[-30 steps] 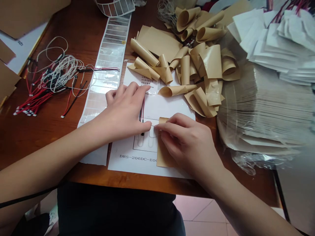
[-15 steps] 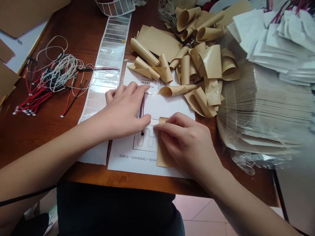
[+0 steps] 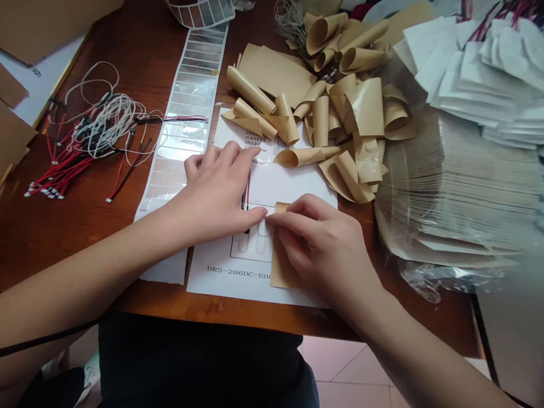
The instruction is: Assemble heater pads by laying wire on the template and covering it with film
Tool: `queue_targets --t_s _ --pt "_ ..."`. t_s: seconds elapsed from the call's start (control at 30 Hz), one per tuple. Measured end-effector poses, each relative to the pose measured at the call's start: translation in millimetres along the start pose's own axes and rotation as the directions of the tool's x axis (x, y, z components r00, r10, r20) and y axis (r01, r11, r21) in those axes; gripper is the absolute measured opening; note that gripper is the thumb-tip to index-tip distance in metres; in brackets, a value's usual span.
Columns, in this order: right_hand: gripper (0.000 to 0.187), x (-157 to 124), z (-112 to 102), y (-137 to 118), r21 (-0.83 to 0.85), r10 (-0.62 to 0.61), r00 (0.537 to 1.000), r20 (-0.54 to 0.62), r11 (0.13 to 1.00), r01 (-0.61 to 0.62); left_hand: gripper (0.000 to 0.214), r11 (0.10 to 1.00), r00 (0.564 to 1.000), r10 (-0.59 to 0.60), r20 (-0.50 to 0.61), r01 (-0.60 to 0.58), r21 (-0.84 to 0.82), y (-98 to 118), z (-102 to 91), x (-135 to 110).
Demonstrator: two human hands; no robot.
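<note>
My left hand [image 3: 225, 181] lies with fingers spread over a white printed sheet [image 3: 216, 249]. Red and black wires [image 3: 245, 195] run out from under it, and a dark tip shows just below the thumb. The thumb tip nearly meets the fingertips of my right hand [image 3: 318, 232]. That hand is closed in a pinch on a thin wire [image 3: 268, 234], which curves over the loop outline drawn on the sheet. Under the right hand lies a piece of brown paper [image 3: 281, 266], partly hidden by the palm.
Left of the sheet runs a strip of silvery labels [image 3: 170, 153]. Farther left is a tangle of wires [image 3: 110, 122] with connectors. Curled brown papers [image 3: 321, 119] pile up behind. At right stand a plastic-wrapped stack [image 3: 459, 187] and white packets [image 3: 467, 79].
My left thumb has moved slightly right, closer to the right fingertips, and now covers more of the wires' end. My right hand stays almost where it was.
</note>
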State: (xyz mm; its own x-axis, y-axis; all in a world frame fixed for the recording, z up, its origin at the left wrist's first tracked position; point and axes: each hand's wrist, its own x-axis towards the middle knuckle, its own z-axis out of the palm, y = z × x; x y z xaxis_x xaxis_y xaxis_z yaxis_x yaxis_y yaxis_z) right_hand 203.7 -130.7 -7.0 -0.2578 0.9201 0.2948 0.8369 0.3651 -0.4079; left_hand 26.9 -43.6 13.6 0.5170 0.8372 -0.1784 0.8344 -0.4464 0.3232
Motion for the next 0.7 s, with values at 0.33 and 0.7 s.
queue_targets --t_s 0.33,0.7 --pt "0.018 5.1 -11.0 -3.4 0.179 0.067 0.994 0.087 0.980 -0.082 0.085 1.000 0.999 0.000 -0.053 0.000 0.008 -0.9 5.7 0.0" --pt "0.015 -3.2 -10.3 0.3 -0.066 -0.086 0.994 -0.060 0.994 0.082 0.086 1.000 0.999 0.003 -0.054 -0.003 0.003 -0.5 6.4 -0.2"
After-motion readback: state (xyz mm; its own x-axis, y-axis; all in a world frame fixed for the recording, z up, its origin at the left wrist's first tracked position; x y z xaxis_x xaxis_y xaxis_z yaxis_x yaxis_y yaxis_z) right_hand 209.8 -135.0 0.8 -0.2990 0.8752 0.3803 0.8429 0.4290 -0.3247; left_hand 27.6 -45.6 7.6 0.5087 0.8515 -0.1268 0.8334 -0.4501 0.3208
